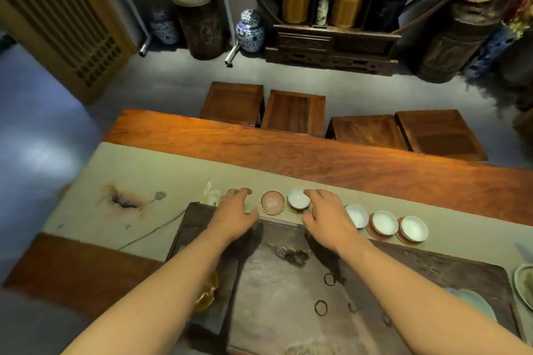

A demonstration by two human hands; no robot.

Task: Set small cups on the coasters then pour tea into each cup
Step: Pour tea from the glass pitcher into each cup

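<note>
A row of round coasters runs along the beige runner [161,170]. One pink, gold-rimmed coaster [272,202] lies bare. Just right of it a small white cup [298,199] sits on a coaster. Three more white cups [357,215] [384,222] [414,228] stand on coasters further right. My right hand [326,215] is palm down between the second and third cups, its fingertips against the rim of the cup on its left. My left hand [235,210] is palm down left of the bare coaster, fingers curled. What lies under either palm is hidden.
A dark stone tea tray [288,282] lies below my hands, with a few small rings on it. A pale dish [473,301] and a plate edge [523,282] are at the right. A cord crosses the runner at the left. Wooden stools stand beyond the table.
</note>
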